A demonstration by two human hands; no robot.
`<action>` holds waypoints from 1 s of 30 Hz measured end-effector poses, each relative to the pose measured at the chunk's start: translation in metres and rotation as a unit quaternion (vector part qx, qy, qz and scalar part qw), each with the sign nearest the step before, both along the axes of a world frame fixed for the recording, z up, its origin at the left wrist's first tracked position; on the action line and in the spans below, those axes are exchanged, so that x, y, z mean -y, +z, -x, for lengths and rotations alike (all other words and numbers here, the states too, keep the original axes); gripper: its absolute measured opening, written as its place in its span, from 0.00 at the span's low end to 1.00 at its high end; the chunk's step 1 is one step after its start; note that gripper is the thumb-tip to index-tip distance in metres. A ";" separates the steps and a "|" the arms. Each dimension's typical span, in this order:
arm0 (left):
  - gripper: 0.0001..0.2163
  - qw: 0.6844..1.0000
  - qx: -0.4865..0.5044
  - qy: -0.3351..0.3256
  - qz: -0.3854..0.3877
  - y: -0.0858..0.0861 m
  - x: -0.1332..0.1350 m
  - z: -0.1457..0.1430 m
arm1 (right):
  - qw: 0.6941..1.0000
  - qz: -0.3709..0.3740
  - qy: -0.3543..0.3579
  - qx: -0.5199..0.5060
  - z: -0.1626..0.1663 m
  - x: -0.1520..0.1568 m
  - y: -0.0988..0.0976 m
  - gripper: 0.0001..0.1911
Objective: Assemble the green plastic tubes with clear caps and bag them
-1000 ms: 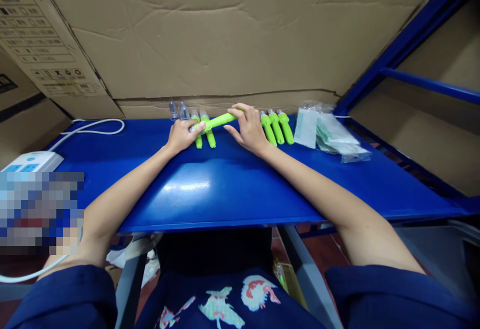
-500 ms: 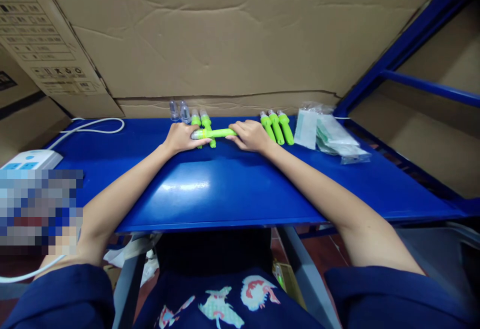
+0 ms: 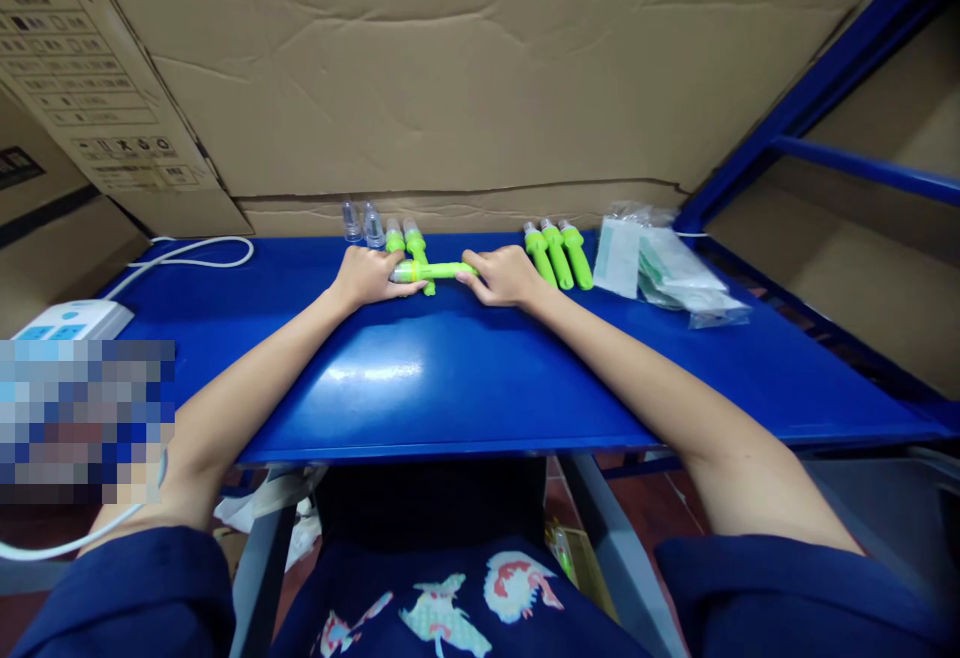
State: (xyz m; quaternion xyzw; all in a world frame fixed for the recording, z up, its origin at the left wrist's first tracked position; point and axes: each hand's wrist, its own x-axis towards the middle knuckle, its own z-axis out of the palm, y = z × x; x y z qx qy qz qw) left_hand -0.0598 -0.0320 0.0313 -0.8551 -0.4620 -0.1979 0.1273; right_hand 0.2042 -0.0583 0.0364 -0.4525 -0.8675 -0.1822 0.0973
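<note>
Between my two hands, a bright green pen-like device [image 3: 442,270] with a clear cap on its left end is held level above the blue table. My left hand [image 3: 364,276] is closed around the capped end. The plain green end is gripped by my right hand [image 3: 501,275], thumb and fingers pinching it. Two similar green devices [image 3: 415,238] lie just behind my left hand, partly hidden by it. Two clear plastic caps [image 3: 373,225] stand at the back, left of them. Right of my right hand, three more green devices [image 3: 557,256] lie side by side.
Flat packets in clear plastic bags [image 3: 679,273] lie at the table's right. A white power strip [image 3: 82,321] with a looped cable [image 3: 225,256] sits at the left. Cardboard [image 3: 450,98] walls the back, and a blue metal frame [image 3: 825,68] rises at the right.
The view has shifted slightly. Both hands keep their hold on the green device, with hardly any movement; the things on the table lie as before.
</note>
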 end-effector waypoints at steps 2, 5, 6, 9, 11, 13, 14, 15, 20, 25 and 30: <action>0.28 1.000 -0.011 0.002 0.003 0.001 0.001 0.000 | 1.000 0.009 -0.009 0.002 0.002 0.001 0.001 0.26; 0.27 1.000 -0.005 -0.003 0.013 0.001 0.002 -0.002 | 1.000 0.015 -0.026 -0.002 0.004 0.002 0.001 0.26; 0.27 1.000 -0.001 -0.004 0.016 0.001 0.002 -0.002 | 0.999 0.016 -0.037 -0.007 0.004 0.001 0.001 0.27; 0.25 1.000 0.015 -0.005 0.026 -0.001 0.002 -0.005 | 0.997 0.016 -0.069 -0.025 0.005 -0.001 0.000 0.31; 0.25 0.999 0.026 -0.005 0.032 -0.003 0.002 -0.006 | 0.997 0.017 -0.074 -0.034 0.005 -0.002 0.000 0.31; 0.26 0.999 0.024 -0.003 0.030 -0.003 0.002 -0.007 | 0.996 0.022 -0.077 -0.042 0.006 -0.003 0.000 0.32; 0.26 1.000 0.016 -0.001 0.026 -0.003 0.002 -0.007 | 0.995 0.026 -0.081 -0.044 0.007 -0.003 0.001 0.32; 0.27 1.000 0.006 0.001 0.022 -0.003 0.002 -0.007 | 0.995 0.031 -0.085 -0.044 0.007 -0.003 0.001 0.32; 0.28 1.000 -0.008 0.002 0.006 -0.002 0.002 -0.007 | 0.994 0.035 -0.093 -0.034 0.009 0.000 0.001 0.29; 0.29 1.000 0.009 0.017 -0.013 0.000 0.001 -0.005 | 0.998 0.000 -0.027 -0.048 0.005 -0.002 -0.001 0.29; 0.32 0.999 -0.013 0.029 -0.041 0.002 0.002 -0.003 | 0.998 -0.030 0.012 -0.058 0.002 -0.005 -0.005 0.34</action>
